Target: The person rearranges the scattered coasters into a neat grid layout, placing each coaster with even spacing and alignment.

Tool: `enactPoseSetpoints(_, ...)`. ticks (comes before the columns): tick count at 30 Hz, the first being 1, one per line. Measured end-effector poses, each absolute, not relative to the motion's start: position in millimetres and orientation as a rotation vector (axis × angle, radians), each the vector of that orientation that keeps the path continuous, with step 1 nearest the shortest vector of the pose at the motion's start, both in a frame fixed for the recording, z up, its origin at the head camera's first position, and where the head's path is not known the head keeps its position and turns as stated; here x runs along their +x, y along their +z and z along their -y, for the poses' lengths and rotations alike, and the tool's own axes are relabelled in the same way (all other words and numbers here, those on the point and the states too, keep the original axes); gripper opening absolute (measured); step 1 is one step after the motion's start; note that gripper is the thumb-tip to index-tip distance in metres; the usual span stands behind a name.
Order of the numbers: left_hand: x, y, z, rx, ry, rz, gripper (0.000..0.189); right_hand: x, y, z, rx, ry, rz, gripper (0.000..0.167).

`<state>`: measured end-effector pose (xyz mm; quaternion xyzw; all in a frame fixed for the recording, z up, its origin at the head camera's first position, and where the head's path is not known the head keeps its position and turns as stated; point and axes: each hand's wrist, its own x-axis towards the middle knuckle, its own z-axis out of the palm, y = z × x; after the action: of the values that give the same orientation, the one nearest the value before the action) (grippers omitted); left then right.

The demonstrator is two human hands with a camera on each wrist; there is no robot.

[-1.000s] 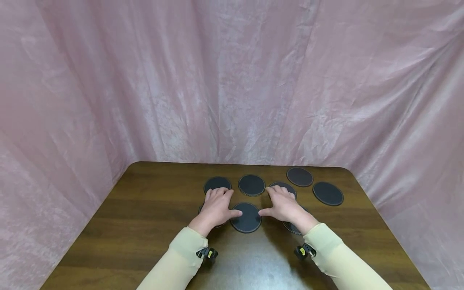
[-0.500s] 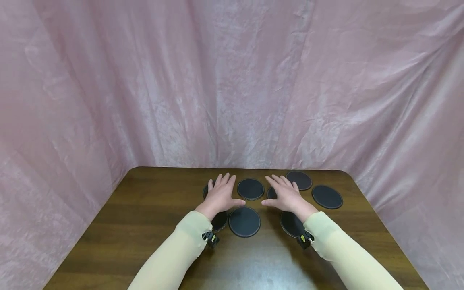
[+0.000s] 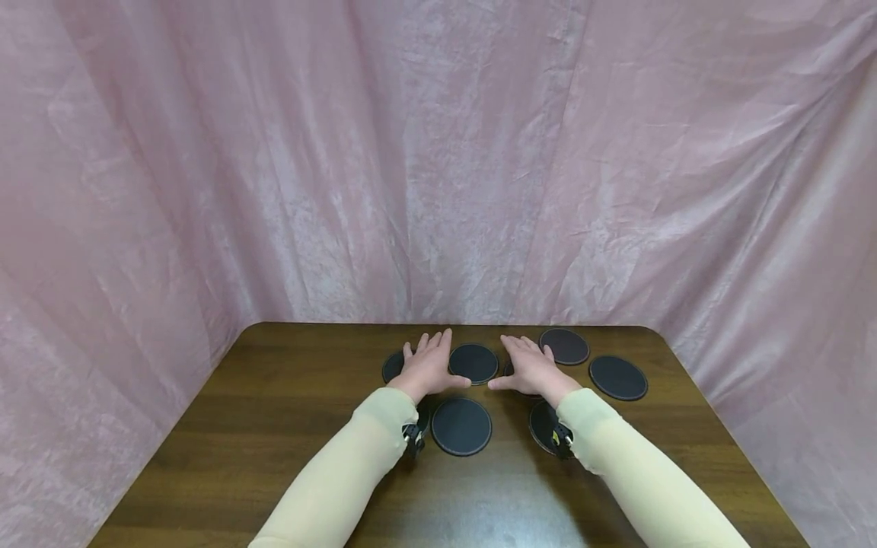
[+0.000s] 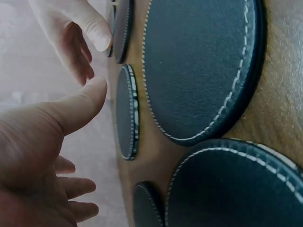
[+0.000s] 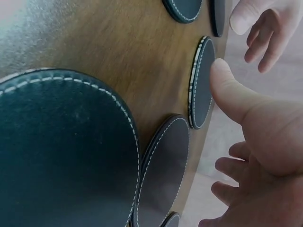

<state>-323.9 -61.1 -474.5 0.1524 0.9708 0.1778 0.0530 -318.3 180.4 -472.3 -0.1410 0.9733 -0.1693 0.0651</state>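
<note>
A person's two bare hands hover over a brown wooden table [image 3: 274, 426], well apart from each other. The left hand [image 3: 426, 371] and right hand [image 3: 532, 370] hold nothing, fingers extended and thumbs pointing inward. Between them, towards the table's back edge, lies a dark, flat far middle disc [image 3: 473, 364] with pale edge stitching; a near middle disc [image 3: 462, 426] lies closer to the person. More discs sit to both sides, some partly hidden by hands and sleeves. Handling such thin discs well probably calls for low, level fingertips at opposite rims, even pressure from both sides, and wrists kept clear of neighbouring discs.
</note>
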Motion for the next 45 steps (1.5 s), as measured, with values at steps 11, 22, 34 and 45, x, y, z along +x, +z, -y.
enactPoseSetpoints(11,-354.5,-510.9,60.0,0.383,0.576,-2.947,0.114,-334.7,-482.2,-182.7,-0.481,-0.485,-2.923,0.105)
enactPoseSetpoints(22,-338.7,-495.7,52.7,0.39,0.439,-2.942,0.09,-346.7,-506.1,-180.1,-0.448,-0.491,-2.924,0.101)
enactPoseSetpoints(34,-341.6,-494.0,50.6,0.367,0.42,-2.93,0.089,-340.5,-485.7,-167.3,-0.412,-0.43,-2.952,0.08)
enactPoseSetpoints(45,-349.7,-501.6,49.2,0.396,0.415,-2.965,0.082,-351.4,-490.4,-165.7,-0.382,-0.428,-2.925,0.08)
